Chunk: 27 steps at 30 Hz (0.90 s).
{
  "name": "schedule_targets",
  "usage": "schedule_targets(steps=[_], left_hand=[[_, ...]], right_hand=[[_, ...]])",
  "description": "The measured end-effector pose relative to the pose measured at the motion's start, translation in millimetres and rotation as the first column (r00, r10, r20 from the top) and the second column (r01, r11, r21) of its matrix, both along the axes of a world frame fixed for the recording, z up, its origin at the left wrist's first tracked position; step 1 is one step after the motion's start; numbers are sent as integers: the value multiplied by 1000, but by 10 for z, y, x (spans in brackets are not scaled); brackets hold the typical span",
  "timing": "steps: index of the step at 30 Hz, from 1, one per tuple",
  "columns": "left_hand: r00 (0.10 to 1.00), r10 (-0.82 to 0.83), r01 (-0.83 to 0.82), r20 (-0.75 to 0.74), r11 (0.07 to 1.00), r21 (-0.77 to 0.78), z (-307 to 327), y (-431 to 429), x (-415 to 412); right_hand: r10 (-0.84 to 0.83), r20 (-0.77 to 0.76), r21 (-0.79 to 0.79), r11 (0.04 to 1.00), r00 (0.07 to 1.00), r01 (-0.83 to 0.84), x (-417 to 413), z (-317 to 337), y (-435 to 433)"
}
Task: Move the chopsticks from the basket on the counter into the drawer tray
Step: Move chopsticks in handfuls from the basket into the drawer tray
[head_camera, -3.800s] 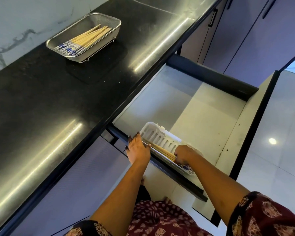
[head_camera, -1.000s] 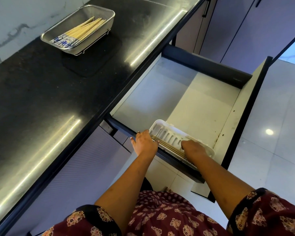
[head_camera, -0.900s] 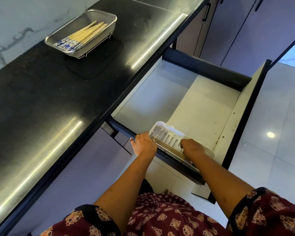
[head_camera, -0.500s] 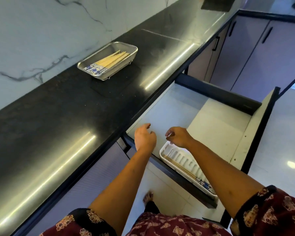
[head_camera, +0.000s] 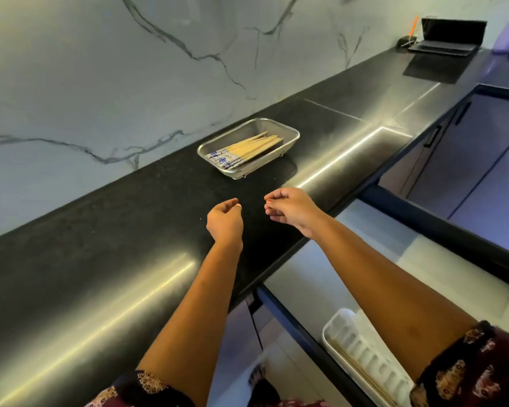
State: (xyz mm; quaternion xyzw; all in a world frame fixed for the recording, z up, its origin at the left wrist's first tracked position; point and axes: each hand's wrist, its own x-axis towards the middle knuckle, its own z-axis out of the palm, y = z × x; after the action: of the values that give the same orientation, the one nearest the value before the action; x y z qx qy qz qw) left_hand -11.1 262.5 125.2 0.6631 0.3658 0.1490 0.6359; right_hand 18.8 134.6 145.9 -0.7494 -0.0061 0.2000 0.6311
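Observation:
A metal mesh basket (head_camera: 288,136) stands on the black counter (head_camera: 100,230), holding several wooden chopsticks (head_camera: 247,148) with blue patterned ends. My left hand (head_camera: 224,221) and my right hand (head_camera: 290,211) hover over the counter just short of the basket, both empty with fingers loosely curled. At the bottom right the white slotted tray (head_camera: 362,351) lies in the open drawer (head_camera: 438,230), with a few chopsticks (head_camera: 356,368) along its near side, partly hidden by my right arm.
A marble wall runs behind the counter. A black laptop (head_camera: 447,36) and a dark mat sit at the counter's far end. Closed cabinet doors (head_camera: 482,160) line the right side beyond the drawer.
Both hands have lifted from the drawer tray and moved up over the counter toward the basket. The chopsticks placed earlier stay in the tray.

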Motion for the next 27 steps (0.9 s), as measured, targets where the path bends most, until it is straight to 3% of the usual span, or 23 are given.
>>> schedule_targets(steps=[5,11,17,27], left_hand=[[997,44,-46,62,999,30,209,523,654],[998,-18,12,60,994,112,140,996,1312],[983,-179,184,-45,938,295,-16,1281,1818],[898,-286,438,-334,651,620,-131,1371,2177]], right_hand=[[-66,-83,147,986,994,78,747,213,527],[-189,-291,316,907,938,280,1669,137,1053],[-348,-367,142,896,863,421,2246,-16,1349],[-404,-512,-48,894,758,445,2635,-289,1581]])
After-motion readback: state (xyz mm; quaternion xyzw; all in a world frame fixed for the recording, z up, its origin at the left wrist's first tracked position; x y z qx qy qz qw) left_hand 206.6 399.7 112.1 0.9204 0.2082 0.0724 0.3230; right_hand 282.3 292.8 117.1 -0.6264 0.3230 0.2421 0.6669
